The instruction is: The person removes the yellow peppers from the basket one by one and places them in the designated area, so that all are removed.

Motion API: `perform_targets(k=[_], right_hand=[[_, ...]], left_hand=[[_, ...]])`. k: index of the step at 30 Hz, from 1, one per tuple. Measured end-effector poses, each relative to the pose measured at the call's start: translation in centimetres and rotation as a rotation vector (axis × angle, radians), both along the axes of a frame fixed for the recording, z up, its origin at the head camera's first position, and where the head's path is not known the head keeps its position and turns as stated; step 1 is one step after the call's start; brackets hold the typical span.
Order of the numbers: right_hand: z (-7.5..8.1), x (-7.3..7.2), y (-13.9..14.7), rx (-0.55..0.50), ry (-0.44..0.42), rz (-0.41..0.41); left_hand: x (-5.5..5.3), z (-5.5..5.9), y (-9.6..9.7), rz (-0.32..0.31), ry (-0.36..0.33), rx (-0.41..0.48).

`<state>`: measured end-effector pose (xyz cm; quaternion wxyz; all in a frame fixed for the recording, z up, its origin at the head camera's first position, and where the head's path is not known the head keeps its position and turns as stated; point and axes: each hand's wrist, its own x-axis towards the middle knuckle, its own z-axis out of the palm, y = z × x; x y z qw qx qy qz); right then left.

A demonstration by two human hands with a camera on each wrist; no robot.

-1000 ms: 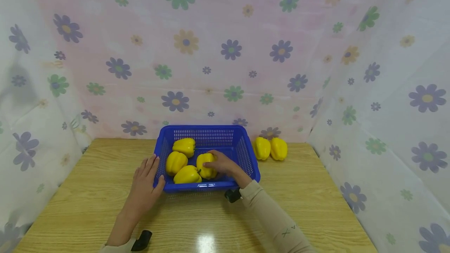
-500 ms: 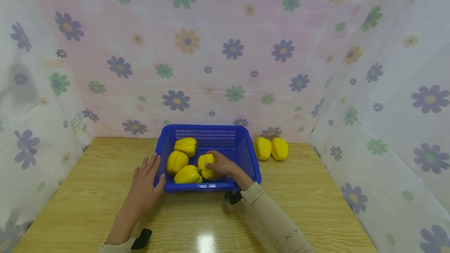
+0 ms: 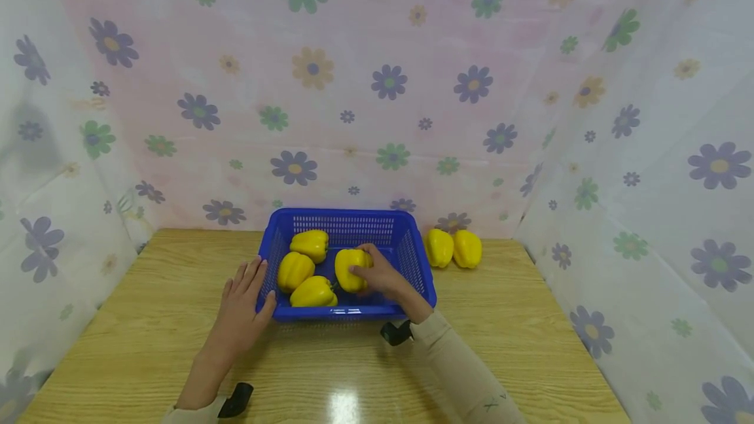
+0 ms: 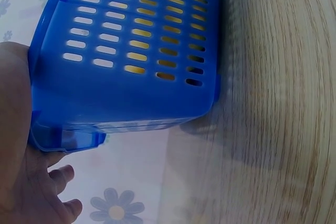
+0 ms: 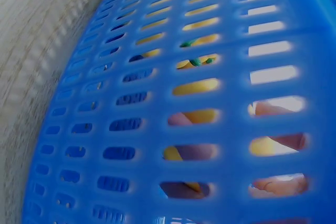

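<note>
A blue slotted plastic basket (image 3: 353, 311) stands on the table. Inside, my right hand (image 3: 384, 275) grips a yellow bell pepper (image 3: 351, 269), thumb across its near side; its far fingers are hidden. Three more yellow peppers lie in the basket's left part: one at the back (image 3: 309, 245), one in the middle (image 3: 294, 271), one at the front (image 3: 313, 292). My left hand (image 3: 241, 303) rests on the basket's left rim, fingers straight. In the left wrist view that hand (image 4: 26, 177) lies against the rim. In the right wrist view the basket wall (image 5: 147, 145) mostly hides the right hand.
Two yellow bell peppers, a left one (image 3: 440, 248) and a right one (image 3: 467, 249), stand side by side on the table right of the basket. The wooden table (image 3: 306, 371) ends at a flowered cloth (image 3: 353, 103) behind and at the sides.
The right hand has raised its bell pepper slightly and moved it a little toward the back right, apart from the front pepper. The left hand stays on the rim.
</note>
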<state>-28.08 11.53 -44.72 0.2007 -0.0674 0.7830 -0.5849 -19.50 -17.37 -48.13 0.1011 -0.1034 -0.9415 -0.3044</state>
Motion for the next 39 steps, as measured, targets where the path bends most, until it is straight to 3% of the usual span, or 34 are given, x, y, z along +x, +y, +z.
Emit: perform_targets(k=[12, 18, 25, 31, 39], right_hand=[[-0.1, 0.5, 0.6, -0.022, 0.08, -0.03], [0.3, 0.7, 1.0, -0.089, 0.025, -0.084], [0.5, 0.7, 1.9, -0.185, 0.0, -0.055], [0.8, 1.4, 2.6, -0.196, 0.06, -0.012], [0.9, 3.1, 2.4, -0.287, 0.192, -0.024]], left_hand=[[-0.1, -0.2, 0.0, 0.0, 0.004, 0.009], [-0.1, -0.4, 0.1, 0.001, 0.012, 0.011], [0.0, -0.3, 0.1, 0.003, 0.014, 0.025], [0.1, -0.3, 0.2, 0.005, 0.024, 0.032], [0.1, -0.5, 0.2, 0.01, 0.041, 0.036]])
